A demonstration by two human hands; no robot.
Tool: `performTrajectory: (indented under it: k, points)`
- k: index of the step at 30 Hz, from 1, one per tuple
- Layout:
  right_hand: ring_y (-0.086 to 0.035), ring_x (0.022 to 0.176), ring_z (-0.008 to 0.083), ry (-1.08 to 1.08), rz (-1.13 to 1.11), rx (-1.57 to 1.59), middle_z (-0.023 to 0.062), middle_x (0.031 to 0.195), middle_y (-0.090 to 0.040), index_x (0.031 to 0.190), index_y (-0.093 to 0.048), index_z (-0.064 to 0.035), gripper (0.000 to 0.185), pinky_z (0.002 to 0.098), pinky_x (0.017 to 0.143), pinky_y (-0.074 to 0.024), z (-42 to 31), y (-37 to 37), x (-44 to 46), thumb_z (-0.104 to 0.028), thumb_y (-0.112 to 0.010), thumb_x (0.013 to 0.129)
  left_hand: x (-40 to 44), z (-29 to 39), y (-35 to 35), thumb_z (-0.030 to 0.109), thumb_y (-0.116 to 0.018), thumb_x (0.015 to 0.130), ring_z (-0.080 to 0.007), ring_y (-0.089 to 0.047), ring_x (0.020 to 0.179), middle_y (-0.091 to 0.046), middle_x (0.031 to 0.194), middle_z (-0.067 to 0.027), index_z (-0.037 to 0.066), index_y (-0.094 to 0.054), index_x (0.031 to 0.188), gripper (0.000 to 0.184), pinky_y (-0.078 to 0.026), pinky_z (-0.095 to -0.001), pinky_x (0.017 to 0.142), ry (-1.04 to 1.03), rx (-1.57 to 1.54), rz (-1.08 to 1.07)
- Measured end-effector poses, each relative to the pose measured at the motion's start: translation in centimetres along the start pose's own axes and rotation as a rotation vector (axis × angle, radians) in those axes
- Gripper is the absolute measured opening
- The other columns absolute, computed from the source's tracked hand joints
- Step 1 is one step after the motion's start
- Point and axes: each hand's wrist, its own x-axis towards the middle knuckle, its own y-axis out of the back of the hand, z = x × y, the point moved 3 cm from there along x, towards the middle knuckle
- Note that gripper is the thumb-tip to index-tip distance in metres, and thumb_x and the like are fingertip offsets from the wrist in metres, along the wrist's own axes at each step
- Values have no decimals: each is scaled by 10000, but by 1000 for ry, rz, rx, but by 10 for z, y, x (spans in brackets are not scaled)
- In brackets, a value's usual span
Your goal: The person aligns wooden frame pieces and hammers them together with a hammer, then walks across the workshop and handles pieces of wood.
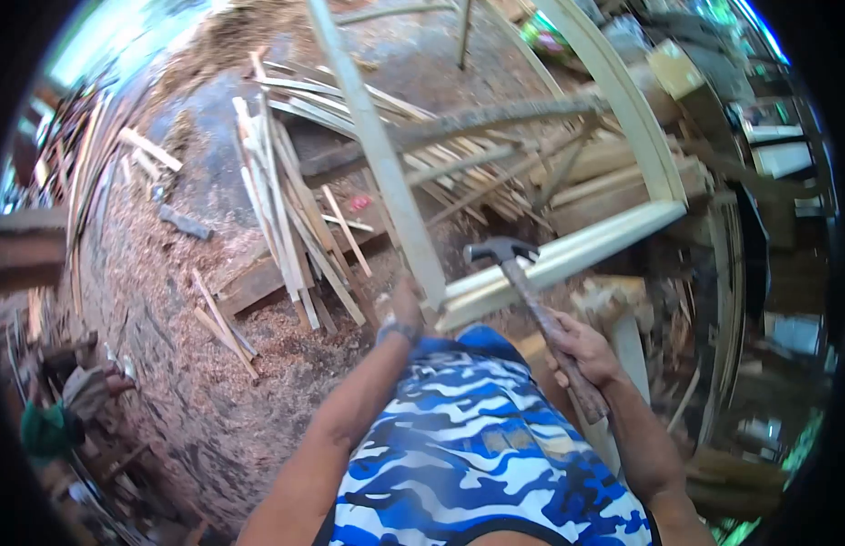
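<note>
My right hand (581, 350) is wrapped around the wooden handle of a claw hammer (531, 296). The hammer's dark head is raised over the near rail of a pale wooden frame (568, 259). Beside the frame's near left corner, my left hand (404, 305) closes against the left upright (386, 173); its fingers are blurred and partly hidden. That frame reaches away from my body, its right side curving upward in the view. A rough branch-like pole (477, 123) crosses beneath it.
Thin wood strips (281, 196) lie piled on the sawdust-covered ground (158, 364). Stacked planks (604, 182) sit beyond the frame, with more timber along the right. At the lower left, a person in a green garment (47, 432) is partly visible.
</note>
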Motion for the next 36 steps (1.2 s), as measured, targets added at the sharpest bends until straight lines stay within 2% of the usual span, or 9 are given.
performTrajectory:
  k: [3,6,9,12,17,20,26,34,36]
  points:
    - [-563,490,187,-1,-77,-38,97,705,-571,1177,-482,1,379,270,439,-474,55,31,-54,-155,-639,870,-26,112,-27,522,-486,948,-138,-496,707,-551,809,-11,100,-596,900,439,-409,-306,616,-100,61,-31]
    - [-583,539,188,-95,-229,81,84,716,-560,1185,-454,-18,430,305,496,-505,90,32,-80,-101,-660,817,-35,218,-75,559,-642,832,-232,-602,1016,-595,1146,-169,-55,-401,1336,830,-453,-360,918,-500,176,-60]
    - [-553,574,148,-205,55,275,27,684,-486,1111,-508,-44,247,332,548,-510,88,3,-77,-159,-596,912,8,288,-118,578,-751,699,-326,-581,1113,-571,1199,-271,-87,-352,1339,1006,-449,-390,949,-852,549,-1]
    - [-531,573,131,-386,108,756,16,701,-489,1095,-504,-56,252,295,534,-496,129,9,-68,-245,-570,942,3,336,-149,490,-822,627,-379,-616,1051,-590,1152,-295,-86,-378,1268,969,-489,-405,910,-872,995,211]
    - [-556,646,152,-397,250,1373,18,749,-545,914,-522,-52,249,320,617,-504,205,16,-54,-296,-535,963,47,340,-148,197,-790,601,-338,-662,890,-640,985,-217,-50,-435,1127,681,-547,-388,786,-794,930,212]
    - [-562,644,167,-235,376,1162,19,745,-550,856,-530,-50,267,320,647,-507,188,-23,-14,-295,-535,960,60,344,-149,152,-784,591,-322,-662,835,-641,960,-200,-56,-459,1104,642,-554,-381,741,-833,1046,165]
    - [-529,573,172,-62,-309,1372,18,692,-532,841,-550,-57,301,327,582,-480,142,-80,43,-329,-519,967,34,344,-150,58,-757,551,-312,-650,805,-638,947,-188,-61,-485,1075,602,-549,-407,699,-757,888,128]
    - [-490,551,108,-257,372,1495,-9,651,-481,841,-515,-99,265,290,535,-448,181,-55,-3,-332,-519,968,19,309,-138,4,-728,540,-319,-623,877,-609,996,-189,-72,-443,1137,666,-520,-407,767,-876,806,81]
    - [-475,532,104,-248,-124,1527,-16,637,-463,886,-509,-82,218,286,515,-433,141,-79,6,-281,-569,950,15,308,-140,14,-735,541,-320,-618,888,-601,1014,-190,-70,-443,1134,667,-518,-395,768,-802,761,89]
